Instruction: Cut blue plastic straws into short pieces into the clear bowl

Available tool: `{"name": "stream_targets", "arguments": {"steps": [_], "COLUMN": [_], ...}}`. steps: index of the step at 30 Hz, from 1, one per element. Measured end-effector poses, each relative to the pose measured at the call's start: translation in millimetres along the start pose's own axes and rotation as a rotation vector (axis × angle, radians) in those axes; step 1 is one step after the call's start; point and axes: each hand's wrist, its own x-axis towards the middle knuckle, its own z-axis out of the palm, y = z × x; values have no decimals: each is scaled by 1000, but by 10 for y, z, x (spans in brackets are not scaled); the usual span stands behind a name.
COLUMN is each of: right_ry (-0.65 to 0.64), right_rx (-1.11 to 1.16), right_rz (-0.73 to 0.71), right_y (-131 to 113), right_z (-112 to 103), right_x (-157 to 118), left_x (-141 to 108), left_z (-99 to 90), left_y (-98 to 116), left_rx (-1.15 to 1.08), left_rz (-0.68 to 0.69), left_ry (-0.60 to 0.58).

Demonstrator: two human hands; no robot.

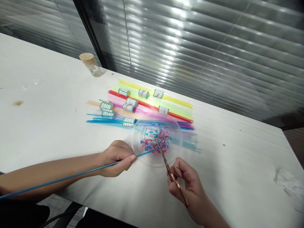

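Note:
My left hand (118,158) is closed around a long thin blue plastic straw (59,180), which runs back along my forearm. The straw's free end reaches over a clear round plastic bowl (177,157). In my right hand (186,182) I hold copper-handled scissors (169,170), their blades at the tip of the straw above the bowl. Many short cut bits (155,139) in blue, red, pink and white lie in the bowl. Whether the blades are touching the straw is hard to make out.
Behind and under the bowl lie bundles of long coloured straws (147,104) with patterned paper bands (129,122). A jar (91,65) with a tan lid stands at the table's back edge, near the window blinds (190,41). Crumpled clear plastic (288,182) rests at right.

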Motion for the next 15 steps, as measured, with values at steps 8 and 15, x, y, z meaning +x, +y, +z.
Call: {"name": "stream_targets", "arguments": {"steps": [8,15], "right_ry": [8,-26], "right_rx": [-77,-161], "right_rz": [26,-9], "right_y": [-24,12], "right_z": [22,107], "right_x": [-8,-38], "left_x": [-6,-8], "left_z": [11,16], "left_y": [9,7], "left_rx": [25,12], "left_rz": [-11,-28], "left_ry": [-8,-39]}}
